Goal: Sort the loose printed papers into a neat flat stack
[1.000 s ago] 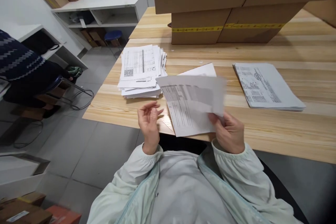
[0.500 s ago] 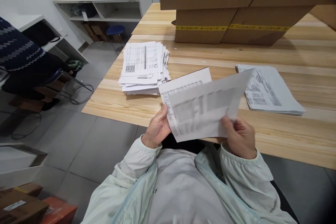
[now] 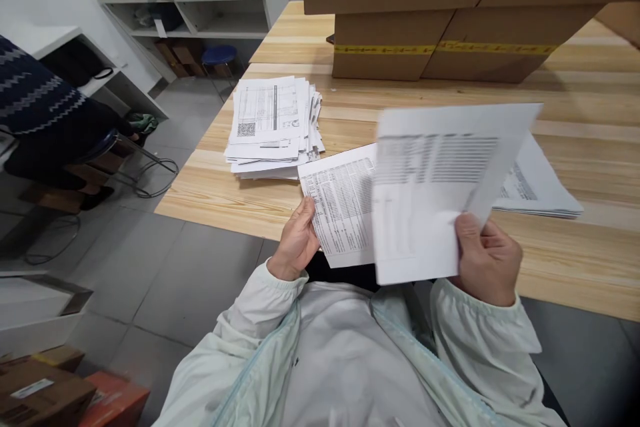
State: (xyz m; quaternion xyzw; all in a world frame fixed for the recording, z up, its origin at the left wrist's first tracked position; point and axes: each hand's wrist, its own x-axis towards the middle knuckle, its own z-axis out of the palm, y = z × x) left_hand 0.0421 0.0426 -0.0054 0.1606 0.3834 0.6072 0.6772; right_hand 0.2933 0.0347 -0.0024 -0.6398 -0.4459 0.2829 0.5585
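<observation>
My left hand (image 3: 295, 239) grips the left edge of a printed sheet (image 3: 340, 207), thumb on top; whether more sheets lie under it I cannot tell. Between thumb and fingers my right hand (image 3: 487, 257) pinches another printed paper (image 3: 430, 207), slightly blurred. This paper overlaps the right part of the left-hand sheet and hides some of the stack of papers (image 3: 543, 180) on the right of the table. To the left stands a taller, uneven pile of papers (image 3: 270, 113), its top sheet bearing a QR code. The left-hand sheet's upper corner is close to that pile.
Large cardboard boxes (image 3: 385, 47) stand stacked at the back of the wooden table (image 3: 210, 180). A person in a patterned sweater (image 3: 35, 93) sits at the far left. Cartons (image 3: 45, 387) lie on the floor at lower left, and a blue stool (image 3: 219, 55) is beyond the table.
My right hand has moved right with its paper, turning it more upright and uncovering more of the left-hand sheet. The paper now covers part of the right stack. My left hand has hardly moved.
</observation>
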